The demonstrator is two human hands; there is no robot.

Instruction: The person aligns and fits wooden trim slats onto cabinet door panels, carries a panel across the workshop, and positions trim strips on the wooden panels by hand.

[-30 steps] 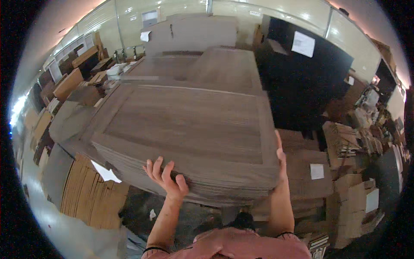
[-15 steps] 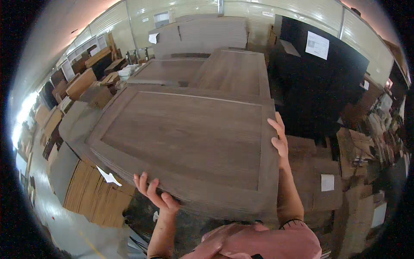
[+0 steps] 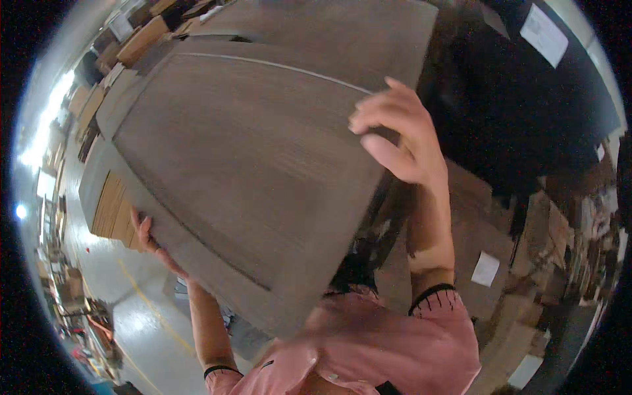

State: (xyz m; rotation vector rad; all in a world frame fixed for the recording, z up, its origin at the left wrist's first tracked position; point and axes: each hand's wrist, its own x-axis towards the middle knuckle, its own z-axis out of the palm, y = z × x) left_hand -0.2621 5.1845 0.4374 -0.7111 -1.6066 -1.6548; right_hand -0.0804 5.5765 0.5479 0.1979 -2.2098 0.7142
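A large grey-brown framed cabinet door (image 3: 250,145) slants across the middle, its near corner close to my pink shirt. My left hand (image 3: 150,238) grips its left edge, fingertips showing past the rim and the rest partly behind it. My right hand (image 3: 403,135) is raised over the door's right edge, holding nothing, thumb and fingers apart. Motion slightly blurs those fingers, and I cannot tell whether they touch the wood. Beyond the held door lies another grey-brown panel (image 3: 329,33).
Tall dark panels (image 3: 487,125) stand at the right, with a paper sheet (image 3: 545,34) on them. Stacked cardboard (image 3: 113,204) sits at left beside the grey floor (image 3: 141,316). Brown panels with a white label (image 3: 485,268) stand at lower right.
The door has turned and come nearer to me. My right hand has let go of its right edge and lifted; my left hand has moved left along with the door. The view has tilted down.
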